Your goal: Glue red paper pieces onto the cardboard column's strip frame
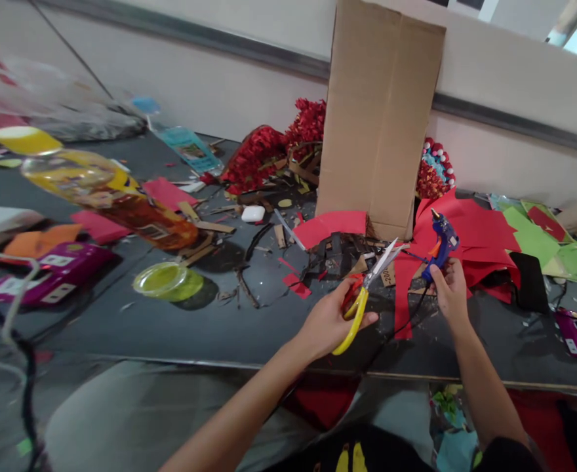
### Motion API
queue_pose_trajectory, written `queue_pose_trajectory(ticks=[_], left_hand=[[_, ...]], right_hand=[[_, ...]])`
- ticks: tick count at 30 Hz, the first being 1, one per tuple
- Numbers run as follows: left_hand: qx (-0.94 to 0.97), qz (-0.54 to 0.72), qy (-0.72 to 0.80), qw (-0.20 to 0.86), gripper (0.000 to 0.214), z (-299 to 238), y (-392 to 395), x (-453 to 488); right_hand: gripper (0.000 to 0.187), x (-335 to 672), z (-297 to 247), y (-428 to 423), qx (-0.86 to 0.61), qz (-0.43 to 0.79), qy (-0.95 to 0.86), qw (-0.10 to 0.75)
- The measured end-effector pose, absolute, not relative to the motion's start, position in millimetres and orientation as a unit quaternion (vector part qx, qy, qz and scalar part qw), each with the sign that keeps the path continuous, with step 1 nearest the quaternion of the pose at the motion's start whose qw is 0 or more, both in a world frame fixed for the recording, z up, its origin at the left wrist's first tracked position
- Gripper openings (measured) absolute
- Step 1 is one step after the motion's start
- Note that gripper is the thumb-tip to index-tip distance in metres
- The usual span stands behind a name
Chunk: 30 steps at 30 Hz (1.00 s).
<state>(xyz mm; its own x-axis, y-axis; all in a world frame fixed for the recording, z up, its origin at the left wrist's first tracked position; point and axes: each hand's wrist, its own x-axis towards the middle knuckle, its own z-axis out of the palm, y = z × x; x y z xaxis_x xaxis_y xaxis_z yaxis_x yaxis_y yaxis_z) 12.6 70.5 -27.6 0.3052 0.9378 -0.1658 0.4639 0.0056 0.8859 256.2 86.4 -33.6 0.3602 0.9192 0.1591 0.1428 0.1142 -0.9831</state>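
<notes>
My left hand [328, 321] is closed around a pair of scissors [362, 301] with yellow and red handles. Their metal blades point up and to the right, slightly apart. In my right hand [450, 288] is a blue glue gun [443, 242] with an orange trigger, its nozzle tipped upward. A dark cord runs from its grip down toward the table edge. Red paper sheets [475, 226] lie behind the glue gun, and a narrow red strip [403, 301] extends between my hands. Another red piece [332, 226] rests at the foot of a cardboard panel [379, 118].
A juice bottle [116, 203] with a yellow cap tilts at left, near a yellow-green cup [170, 282] and a purple power strip [52, 272]. Cardboard scraps and twigs litter the dark table [239, 328]. Red tufted decorations [259, 157] stand by the wall; green paper [539, 242] lies right.
</notes>
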Motion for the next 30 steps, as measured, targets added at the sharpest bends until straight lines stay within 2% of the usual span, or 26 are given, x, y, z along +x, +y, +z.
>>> queue_pose_trajectory(ticks=[10,16,30], left_hand=[[0.674,0.206,0.57,0.422,0.058,-3,85,29],[0.676,0.22,0.569,0.413,0.065,-3,86,28],[0.679,0.25,0.553,0.413,0.061,-3,88,30]], right_hand=[[0.043,256,-32,80,-0.615,0.31,-0.478,0.546],[0.042,257,-30,78,-0.619,0.301,-0.492,0.533],[0.041,257,-30,77,-0.609,0.3,-0.501,0.536]])
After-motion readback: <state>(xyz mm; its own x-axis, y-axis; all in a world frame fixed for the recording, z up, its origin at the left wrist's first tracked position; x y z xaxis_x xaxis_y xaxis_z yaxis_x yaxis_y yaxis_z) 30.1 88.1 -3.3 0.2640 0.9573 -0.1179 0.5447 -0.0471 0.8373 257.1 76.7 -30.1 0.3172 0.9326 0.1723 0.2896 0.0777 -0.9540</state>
